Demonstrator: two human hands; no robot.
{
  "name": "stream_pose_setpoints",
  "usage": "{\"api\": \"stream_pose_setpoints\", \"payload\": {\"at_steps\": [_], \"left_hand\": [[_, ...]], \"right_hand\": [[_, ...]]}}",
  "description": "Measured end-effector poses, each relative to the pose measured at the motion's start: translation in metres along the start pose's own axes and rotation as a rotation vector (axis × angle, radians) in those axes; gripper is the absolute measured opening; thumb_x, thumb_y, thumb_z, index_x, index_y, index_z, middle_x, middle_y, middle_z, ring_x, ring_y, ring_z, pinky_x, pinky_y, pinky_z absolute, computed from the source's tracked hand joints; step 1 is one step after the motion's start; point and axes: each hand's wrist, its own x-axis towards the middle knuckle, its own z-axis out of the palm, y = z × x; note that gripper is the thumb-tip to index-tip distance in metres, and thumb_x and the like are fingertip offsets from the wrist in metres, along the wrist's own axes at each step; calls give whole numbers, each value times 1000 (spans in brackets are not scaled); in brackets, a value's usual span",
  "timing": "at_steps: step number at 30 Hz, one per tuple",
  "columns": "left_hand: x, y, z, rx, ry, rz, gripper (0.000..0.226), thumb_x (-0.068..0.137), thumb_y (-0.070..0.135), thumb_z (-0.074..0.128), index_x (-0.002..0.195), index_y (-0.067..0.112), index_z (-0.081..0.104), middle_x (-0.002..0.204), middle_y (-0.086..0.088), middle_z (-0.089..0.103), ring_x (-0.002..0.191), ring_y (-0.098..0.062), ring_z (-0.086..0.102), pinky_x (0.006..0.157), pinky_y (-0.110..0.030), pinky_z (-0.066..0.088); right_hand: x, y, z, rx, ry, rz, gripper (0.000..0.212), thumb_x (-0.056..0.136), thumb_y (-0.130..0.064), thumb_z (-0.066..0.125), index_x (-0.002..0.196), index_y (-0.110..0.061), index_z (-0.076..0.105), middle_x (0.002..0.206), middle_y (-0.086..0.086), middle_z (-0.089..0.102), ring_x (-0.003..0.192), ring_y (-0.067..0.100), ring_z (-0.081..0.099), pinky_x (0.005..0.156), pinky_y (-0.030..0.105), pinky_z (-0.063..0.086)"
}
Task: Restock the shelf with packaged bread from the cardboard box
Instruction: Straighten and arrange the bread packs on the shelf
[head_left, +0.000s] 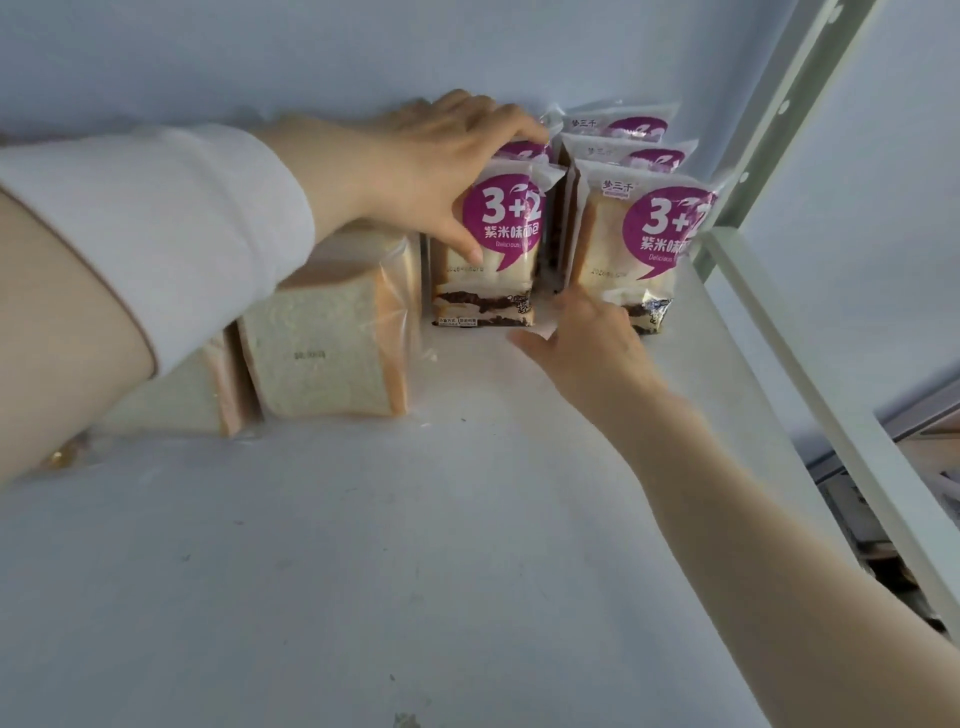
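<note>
On the white shelf (415, 545), several purple-labelled bread packs stand upright in two rows at the back right. My left hand (441, 156) grips the top of the front pack of the left row (488, 260), thumb on its label and fingers over the top. My right hand (587, 343) rests low on the shelf, fingers spread and touching the bottom corner between that pack and the front pack of the right row (644, 244). The cardboard box is out of view.
Two clear-wrapped plain toast packs (332, 348) lean on the shelf at the left, under my left forearm. A white perforated upright post (779, 114) and the shelf's front rail (831, 415) bound the right side. The wall stands close behind the packs.
</note>
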Motion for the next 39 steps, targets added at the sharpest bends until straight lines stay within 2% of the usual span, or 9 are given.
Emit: {"api": "stream_pose_setpoints", "payload": {"at_steps": [3,6,9,12,17,23,27,31,39], "left_hand": [[2,17,-12,-72,87,36,98,65,42,77,143,19,22,151,-8,27,139,-25,25,111,-41,25],[21,40,-14,-84,110,92,93,70,48,70,144,17,23,153,-7,25,141,-24,23,113,-40,22],[49,57,-4,-60,89,108,96,72,58,64,147,17,19,154,-7,23,141,-25,23,114,-44,21],[71,64,5,-25,44,92,96,74,65,57,148,18,18,155,-7,22,141,-27,23,112,-46,23],[81,60,12,49,48,67,91,73,69,51,145,20,25,149,-9,32,135,-29,32,110,-46,25],[73,51,1,60,-9,41,104,62,74,51,146,20,21,151,-8,27,137,-28,27,112,-44,22],[80,54,-4,63,-53,40,117,51,77,45,148,20,12,153,-8,25,139,-30,26,112,-44,22],[83,47,1,91,-108,19,119,49,80,39,149,20,10,156,-5,17,142,-27,18,113,-45,19],[84,51,0,113,-100,4,115,56,79,44,148,16,15,153,-9,23,139,-30,22,112,-47,20]], "right_hand": [[-27,31,-22,182,287,-10,32,84,-43,63,101,-17,58,68,-10,52,67,9,49,57,16,35],[-31,57,-31,336,493,43,43,78,-40,70,111,-17,55,83,-11,55,71,9,49,59,8,34],[0,78,-29,411,366,102,80,73,-39,75,139,-17,33,132,0,46,110,12,50,88,26,48],[32,85,-31,478,173,56,108,60,-53,79,146,-23,20,148,1,35,136,19,35,109,46,37],[59,94,-28,594,24,-74,68,70,-23,79,128,-20,42,120,-3,61,111,14,59,97,39,50],[62,86,-21,566,8,-169,67,74,-20,75,132,-14,42,118,-6,59,103,5,57,78,4,49],[67,90,-27,627,-42,-198,68,73,-17,76,131,-14,41,119,-4,57,103,-2,58,79,12,52],[68,90,-28,606,-75,-220,60,75,-11,74,127,-12,44,103,-16,58,83,-20,56,67,0,45],[57,88,-34,415,-14,-144,80,63,-44,78,133,-25,42,126,-9,56,118,13,52,102,37,45]]}}
